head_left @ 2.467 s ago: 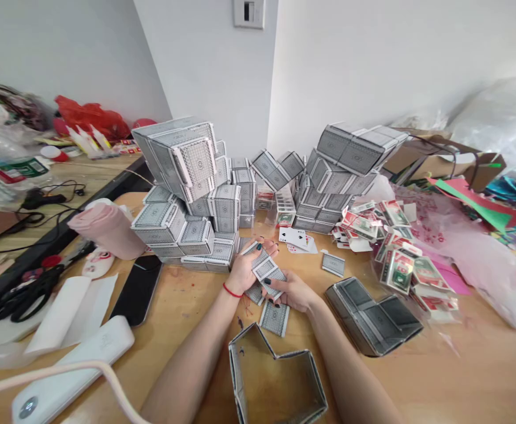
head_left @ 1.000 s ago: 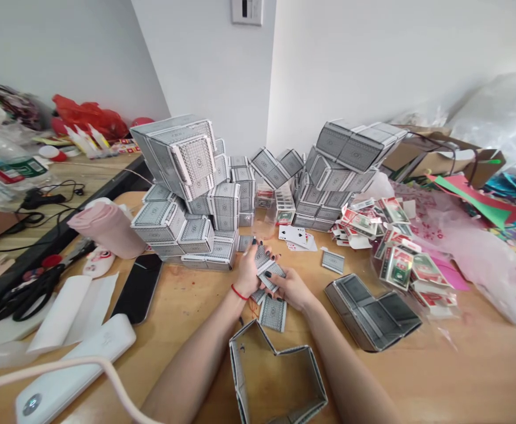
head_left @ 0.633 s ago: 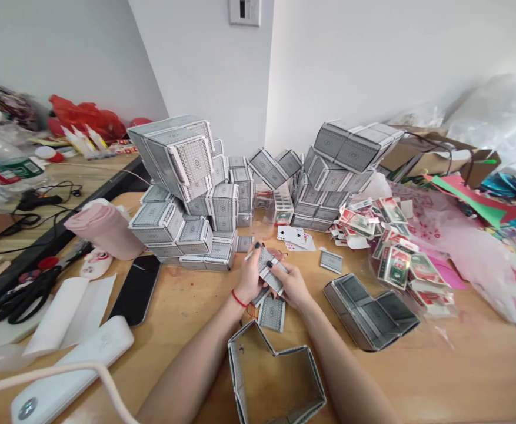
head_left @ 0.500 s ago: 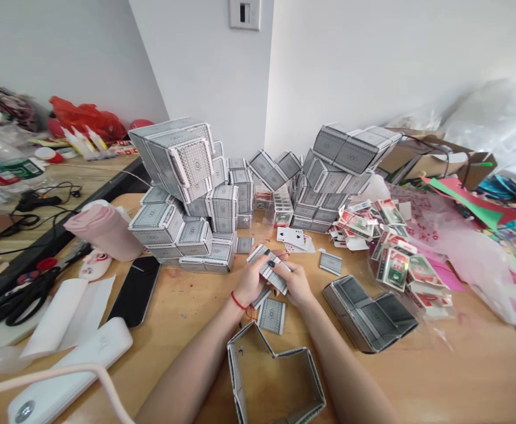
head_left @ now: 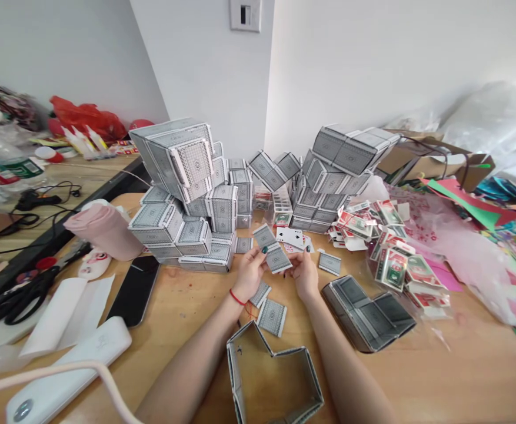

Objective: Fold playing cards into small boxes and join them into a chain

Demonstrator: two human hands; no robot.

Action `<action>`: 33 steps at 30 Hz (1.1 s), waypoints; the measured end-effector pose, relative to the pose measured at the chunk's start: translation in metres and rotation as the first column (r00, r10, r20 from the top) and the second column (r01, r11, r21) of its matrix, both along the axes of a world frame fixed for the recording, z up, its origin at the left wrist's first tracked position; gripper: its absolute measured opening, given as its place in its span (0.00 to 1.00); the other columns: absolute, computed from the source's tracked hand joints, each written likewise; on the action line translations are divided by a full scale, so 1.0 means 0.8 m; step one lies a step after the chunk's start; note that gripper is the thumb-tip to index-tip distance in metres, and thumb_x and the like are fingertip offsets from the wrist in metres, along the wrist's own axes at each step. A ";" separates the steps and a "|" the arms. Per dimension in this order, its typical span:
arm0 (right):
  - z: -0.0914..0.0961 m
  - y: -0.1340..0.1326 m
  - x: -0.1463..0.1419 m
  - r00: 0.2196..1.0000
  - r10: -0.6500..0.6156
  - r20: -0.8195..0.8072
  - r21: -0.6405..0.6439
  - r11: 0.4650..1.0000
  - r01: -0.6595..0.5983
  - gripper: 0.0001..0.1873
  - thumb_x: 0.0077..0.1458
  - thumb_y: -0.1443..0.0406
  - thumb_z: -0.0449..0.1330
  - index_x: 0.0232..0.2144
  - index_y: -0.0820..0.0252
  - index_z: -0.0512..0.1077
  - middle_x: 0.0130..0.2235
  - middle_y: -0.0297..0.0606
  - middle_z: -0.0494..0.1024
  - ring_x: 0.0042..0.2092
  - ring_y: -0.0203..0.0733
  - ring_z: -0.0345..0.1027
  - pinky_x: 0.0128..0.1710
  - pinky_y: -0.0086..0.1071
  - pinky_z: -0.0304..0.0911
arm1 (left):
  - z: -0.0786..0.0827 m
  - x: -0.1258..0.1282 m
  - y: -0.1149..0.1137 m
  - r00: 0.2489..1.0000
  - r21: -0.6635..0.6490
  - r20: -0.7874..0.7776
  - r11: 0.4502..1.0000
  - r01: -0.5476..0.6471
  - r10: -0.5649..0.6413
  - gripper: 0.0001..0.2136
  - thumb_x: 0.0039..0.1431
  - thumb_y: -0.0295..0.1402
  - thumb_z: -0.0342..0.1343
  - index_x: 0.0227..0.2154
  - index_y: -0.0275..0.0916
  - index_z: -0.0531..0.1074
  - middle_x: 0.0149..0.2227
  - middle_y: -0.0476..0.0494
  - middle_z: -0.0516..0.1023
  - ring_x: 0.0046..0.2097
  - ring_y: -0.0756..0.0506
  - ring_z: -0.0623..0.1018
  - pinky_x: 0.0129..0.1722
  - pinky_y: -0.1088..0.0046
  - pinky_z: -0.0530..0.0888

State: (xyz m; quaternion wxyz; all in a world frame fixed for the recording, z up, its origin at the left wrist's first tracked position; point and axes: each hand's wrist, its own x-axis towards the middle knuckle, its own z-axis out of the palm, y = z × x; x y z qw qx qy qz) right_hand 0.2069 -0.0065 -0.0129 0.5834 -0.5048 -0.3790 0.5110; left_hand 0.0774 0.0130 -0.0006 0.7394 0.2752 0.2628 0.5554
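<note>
My left hand (head_left: 249, 274), with a red string at the wrist, pinches a folded strip of grey-backed playing cards (head_left: 275, 250) above the desk. My right hand (head_left: 304, 275) is at the strip's lower right corner, thumb lifted away and fingers stretched toward the strip's edge; whether they touch it I cannot tell. Below the hands lie two small folded card pieces (head_left: 272, 318). A notched, open card frame (head_left: 279, 354) stands between my forearms. Right of my right hand are another card piece (head_left: 329, 263) and a notched card box (head_left: 368, 315).
Stacked card boxes stand at the left (head_left: 173, 159) and right (head_left: 346, 156). Face-up cards (head_left: 290, 237) lie behind the hands. Opened card packets (head_left: 392, 268) are heaped at right. A phone (head_left: 135, 291), scissors (head_left: 32, 291) and a white power bank (head_left: 70, 371) occupy the left.
The card strip has turned and now stands more upright, showing two card backs. My right hand has moved right, its thumb off the strip; my left hand still holds it.
</note>
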 end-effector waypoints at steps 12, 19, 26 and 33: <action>-0.016 0.028 0.018 0.343 -0.471 0.813 0.444 0.882 0.157 0.14 0.48 0.65 0.52 0.39 0.59 0.67 0.44 0.43 0.68 0.46 0.47 0.56 0.44 0.42 0.50 | 0.005 -0.029 0.016 0.974 -0.084 0.179 0.985 0.153 -0.136 0.15 0.51 0.38 0.51 0.39 0.35 0.68 0.20 0.53 0.61 0.18 0.56 0.58 0.16 0.80 0.56; -0.018 0.060 0.030 0.218 -0.457 0.862 0.365 0.859 0.360 0.24 0.47 0.55 0.54 0.45 0.62 0.65 0.48 0.50 0.63 0.48 0.54 0.50 0.43 0.47 0.47 | 0.011 -0.035 0.015 0.975 -0.058 0.117 0.978 0.199 -0.191 0.16 0.49 0.41 0.51 0.38 0.35 0.68 0.21 0.52 0.61 0.19 0.56 0.59 0.17 0.80 0.57; -0.024 0.069 0.030 0.182 -0.312 0.932 0.228 0.899 0.373 0.30 0.42 0.50 0.56 0.44 0.63 0.66 0.46 0.53 0.65 0.47 0.60 0.50 0.42 0.49 0.43 | 0.013 -0.034 0.018 0.973 -0.091 0.067 0.970 0.225 -0.219 0.23 0.51 0.41 0.46 0.45 0.30 0.67 0.33 0.39 0.74 0.28 0.50 0.72 0.24 0.76 0.67; -0.023 0.066 0.035 0.328 -0.460 0.825 0.308 0.853 0.422 0.23 0.40 0.58 0.58 0.41 0.61 0.63 0.39 0.46 0.70 0.45 0.54 0.54 0.42 0.44 0.44 | 0.009 -0.031 0.025 0.955 -0.122 0.057 0.947 0.296 -0.291 0.21 0.54 0.41 0.43 0.45 0.31 0.66 0.37 0.34 0.75 0.32 0.44 0.76 0.27 0.70 0.72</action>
